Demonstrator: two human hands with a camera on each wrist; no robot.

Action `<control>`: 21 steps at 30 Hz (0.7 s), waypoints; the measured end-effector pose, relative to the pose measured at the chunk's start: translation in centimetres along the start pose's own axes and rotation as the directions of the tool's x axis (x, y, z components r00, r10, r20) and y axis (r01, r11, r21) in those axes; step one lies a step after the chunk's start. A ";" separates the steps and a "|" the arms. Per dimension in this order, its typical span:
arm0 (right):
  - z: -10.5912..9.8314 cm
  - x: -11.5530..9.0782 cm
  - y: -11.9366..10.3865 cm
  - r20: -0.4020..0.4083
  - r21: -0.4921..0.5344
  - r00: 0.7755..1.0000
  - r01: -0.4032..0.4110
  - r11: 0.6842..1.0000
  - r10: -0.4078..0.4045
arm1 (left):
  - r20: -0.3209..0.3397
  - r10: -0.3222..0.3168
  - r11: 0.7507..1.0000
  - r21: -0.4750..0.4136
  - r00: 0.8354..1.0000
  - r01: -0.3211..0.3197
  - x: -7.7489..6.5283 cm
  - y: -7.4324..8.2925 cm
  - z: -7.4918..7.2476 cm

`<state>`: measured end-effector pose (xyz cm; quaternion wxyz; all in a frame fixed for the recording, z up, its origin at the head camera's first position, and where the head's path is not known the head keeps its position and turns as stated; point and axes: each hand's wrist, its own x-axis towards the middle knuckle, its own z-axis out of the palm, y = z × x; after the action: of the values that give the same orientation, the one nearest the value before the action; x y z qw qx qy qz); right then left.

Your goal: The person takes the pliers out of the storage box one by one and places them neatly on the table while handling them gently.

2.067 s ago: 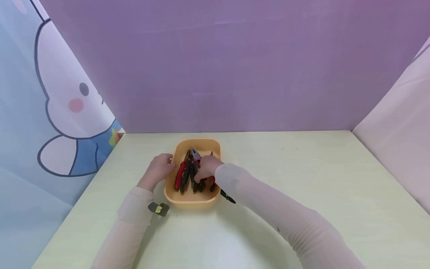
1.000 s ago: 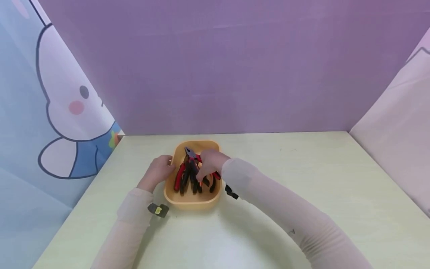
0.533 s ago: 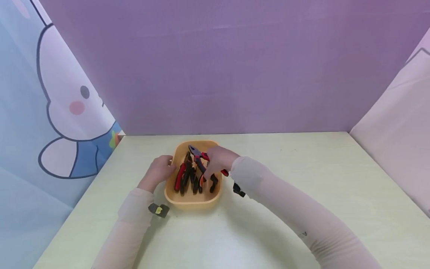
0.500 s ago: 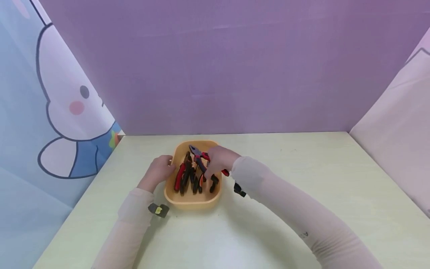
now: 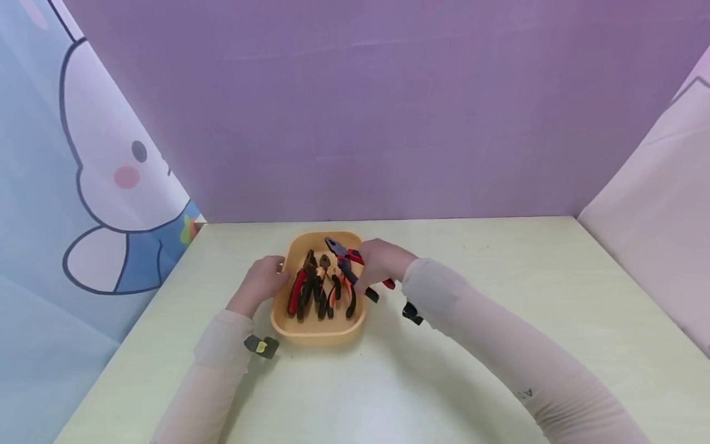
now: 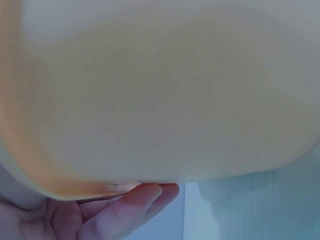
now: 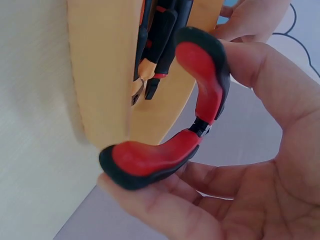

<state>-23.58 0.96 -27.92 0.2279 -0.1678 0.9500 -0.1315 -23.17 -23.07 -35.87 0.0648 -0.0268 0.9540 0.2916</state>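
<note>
A yellow-orange plastic basin [image 5: 318, 339] stands on the table, with several pliers [image 5: 296, 291] lying side by side in it, some red-handled and some orange and black. My left hand [image 5: 262, 282] grips the basin's left rim, thumb on the inner side. In the left wrist view the basin wall hides most of the scene. Over the basin's right rim, my right hand [image 5: 383, 262] holds a pair of combination pliers [image 5: 336, 247] by its spread red and black handles. The right wrist view shows the thumb on one handle [image 7: 205, 80] and fingers along the other.
The pale table [image 5: 471, 296] extends to the right and front of the basin. Behind it rises a purple backdrop [image 5: 355, 123]. A cartoon-printed cloth [image 5: 111, 246] hangs at the left and a whitish cloth [image 5: 660, 197] at the right.
My right hand has lifted the combination pliers from among the others and moved right with it to the rim, uncovering the orange and black pliers. My left hand stays on the basin.
</note>
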 end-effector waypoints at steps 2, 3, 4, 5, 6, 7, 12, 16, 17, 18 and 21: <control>0.0 0.0 0.3 0.003 0.003 1.000 -0.009 1.000 0.009 | 0.001 -0.002 1.000 -0.001 1.000 0.002 0.0 -0.1 -0.1; 0.0 0.0 0.4 0.005 0.008 1.000 -0.014 1.000 0.013 | 0.002 -0.006 1.000 -0.004 1.000 0.006 0.0 -0.1 -0.1; 0.0 0.0 0.5 0.006 0.013 1.000 -0.019 1.000 0.019 | 0.002 -0.005 1.000 -0.003 1.000 0.005 0.0 -0.2 -0.1; 0.0 0.0 0.6 0.008 0.020 1.000 -0.026 0.999 0.026 | 0.005 -0.004 1.000 -0.002 1.000 0.004 0.0 -0.2 -0.1; 0.0 -0.1 0.7 0.010 0.024 0.999 -0.032 0.999 0.032 | 0.006 -0.001 1.000 0.000 1.000 0.001 0.0 -0.3 -0.1; 0.0 -0.2 0.8 0.011 0.025 0.999 -0.035 0.999 0.035 | 0.007 0.002 1.000 0.002 1.000 -0.002 0.0 -0.3 0.0; -0.1 -0.5 1.2 0.012 0.014 0.999 -0.043 0.999 0.042 | 0.002 0.008 1.000 0.012 1.000 -0.008 -0.1 -0.4 0.0; -0.1 -0.5 1.6 -0.005 0.016 0.999 -0.046 0.999 0.047 | -0.004 0.014 1.000 0.018 1.000 -0.014 -0.1 -0.3 0.0; -0.1 -0.5 1.7 -0.007 0.020 0.999 -0.050 0.999 0.050 | -0.005 0.016 1.000 0.020 1.000 -0.016 -0.1 -0.3 -0.1; -0.1 -0.5 1.8 -0.006 0.023 0.998 -0.055 0.998 0.055 | -0.005 0.018 1.000 0.021 1.000 -0.017 -0.1 -0.3 -0.1; -0.2 -0.6 2.1 -0.007 0.031 0.997 -0.072 0.997 0.072 | -0.003 0.023 0.999 0.024 1.000 -0.023 -0.1 -0.2 -0.1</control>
<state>-23.73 3.11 -28.24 0.2311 -0.1296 0.9543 -0.1384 -23.07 -23.35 -35.87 0.0602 -0.0153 0.9578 0.2807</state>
